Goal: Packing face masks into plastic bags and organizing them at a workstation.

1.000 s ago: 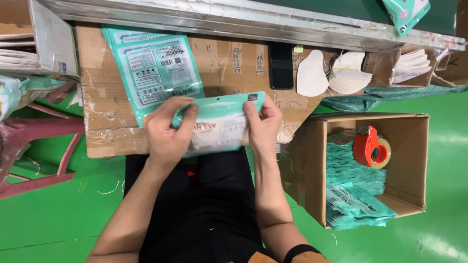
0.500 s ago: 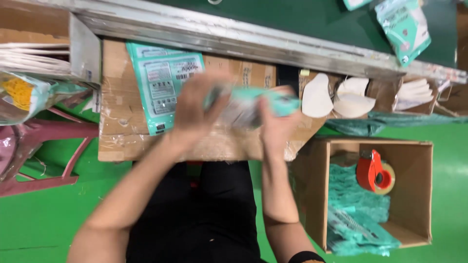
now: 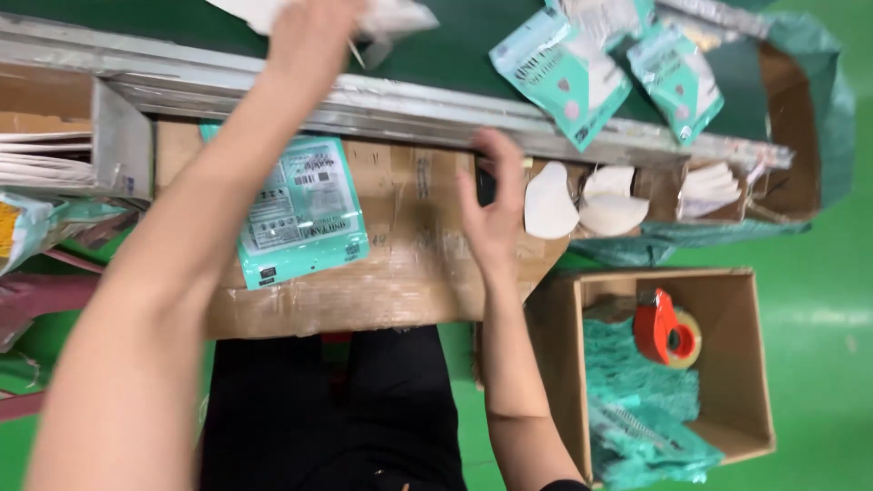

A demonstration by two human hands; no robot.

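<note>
Reaching left hand (image 3: 309,32) grips white pack (image 3: 391,18) over conveyor (image 3: 436,64); right hand (image 3: 496,205) open above cardboard (image 3: 409,264), green floor (image 3: 818,318)

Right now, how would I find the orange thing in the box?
Look at the open cardboard box on the green floor, on the person's right. Inside it lies a pile of teal bags. At the top sits the tape holder, the only orange thing there, with a roll of tape.

Bare cardboard (image 3: 409,264) lies open between the teal packet (image 3: 305,214) and white mask cups (image 3: 550,202); a metal rail (image 3: 409,105) bounds it behind.
</note>
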